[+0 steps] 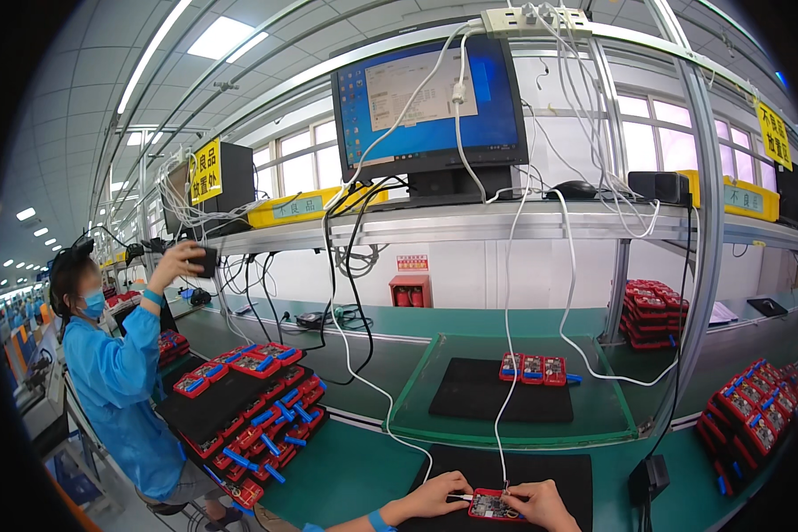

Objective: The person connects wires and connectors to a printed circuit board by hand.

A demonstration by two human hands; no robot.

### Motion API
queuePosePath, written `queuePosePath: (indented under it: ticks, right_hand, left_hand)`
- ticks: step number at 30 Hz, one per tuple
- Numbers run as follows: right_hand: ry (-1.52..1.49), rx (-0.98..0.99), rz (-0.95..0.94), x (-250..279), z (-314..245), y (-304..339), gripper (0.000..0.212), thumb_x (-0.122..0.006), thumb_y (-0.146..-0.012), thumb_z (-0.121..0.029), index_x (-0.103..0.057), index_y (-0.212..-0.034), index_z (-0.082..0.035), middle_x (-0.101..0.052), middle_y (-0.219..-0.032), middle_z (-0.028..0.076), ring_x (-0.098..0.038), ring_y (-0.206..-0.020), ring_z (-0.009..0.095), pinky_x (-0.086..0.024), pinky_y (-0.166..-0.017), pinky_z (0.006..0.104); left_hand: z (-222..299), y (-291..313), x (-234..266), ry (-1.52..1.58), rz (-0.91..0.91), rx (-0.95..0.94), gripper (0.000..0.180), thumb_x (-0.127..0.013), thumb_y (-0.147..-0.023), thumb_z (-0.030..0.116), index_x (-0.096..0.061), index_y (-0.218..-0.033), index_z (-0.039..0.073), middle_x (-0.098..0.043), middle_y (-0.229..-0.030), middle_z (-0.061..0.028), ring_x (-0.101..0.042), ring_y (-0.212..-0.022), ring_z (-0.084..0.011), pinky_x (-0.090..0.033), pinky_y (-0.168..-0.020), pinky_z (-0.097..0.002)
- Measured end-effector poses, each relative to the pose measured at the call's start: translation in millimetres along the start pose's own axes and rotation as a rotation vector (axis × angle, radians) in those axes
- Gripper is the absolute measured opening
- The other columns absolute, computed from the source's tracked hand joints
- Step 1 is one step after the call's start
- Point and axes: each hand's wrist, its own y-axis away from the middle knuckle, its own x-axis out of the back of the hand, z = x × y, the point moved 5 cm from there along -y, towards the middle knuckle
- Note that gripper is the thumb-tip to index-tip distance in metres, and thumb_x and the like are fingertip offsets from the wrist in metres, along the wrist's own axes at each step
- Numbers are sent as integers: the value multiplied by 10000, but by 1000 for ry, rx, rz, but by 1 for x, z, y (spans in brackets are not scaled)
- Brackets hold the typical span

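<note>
A small circuit board in a red frame (pixel 491 506) lies on the black mat (pixel 569 474) in front of me. My left hand (pixel 436 495) is at the board's left edge, its fingers pinched on the plug of a white cable (pixel 390 403). At the upper right edge of the board, my right hand (pixel 541 506) has thumb and finger closed at the end of a second white cable (pixel 500 426). Its exact connector is too small to make out. Both cables hang down from above.
A monitor (pixel 430 106) stands on the shelf ahead. Stacks of red-framed boards rise at left (pixel 266 426) and right (pixel 754 412). Another red-framed board panel (pixel 534 369) lies on a farther black mat. At left, a seated co-worker (pixel 120 381) lifts a dark object.
</note>
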Motion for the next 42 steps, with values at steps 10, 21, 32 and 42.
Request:
queuePosePath:
  ticks: [10,21,32,42]
  right_hand:
    - [101,-13,-13,-2,14,3,71,-703,-759,-97,-709,-796,-37,-667,-689,105,-653,-594,225,-503,-543,288]
    - [-288,-233,405,19,42,-5,87,-643,-827,-1,-686,-888,43,-672,-758,76,-657,-700,118,-527,-673,240]
    - [-158,-210,590,32,35,9,109,-642,-824,39,-682,-924,51,-678,-801,72,-652,-724,107,-520,-663,224]
    - [-113,-196,604,36,30,7,118,-643,-807,68,-680,-918,51,-686,-817,94,-661,-730,128,-523,-669,230]
  left_hand:
    - [9,0,-2,51,-55,69,167,-629,-876,131,-620,-995,15,-537,-913,-116,-576,-855,-264,-478,-741,-342]
    - [-4,-15,16,187,-204,306,195,-634,-867,142,-612,-1038,50,-672,-768,-126,-645,-630,-225,-497,-599,-315]
    - [59,-55,-7,-372,-216,-195,714,-815,-574,453,-609,-1103,19,-530,-1057,-117,-488,-1011,-289,-417,-837,-390]
    - [4,-163,86,-890,-158,-38,451,-733,-563,81,-517,-953,15,-500,-982,-123,-538,-934,-301,-532,-726,-413]
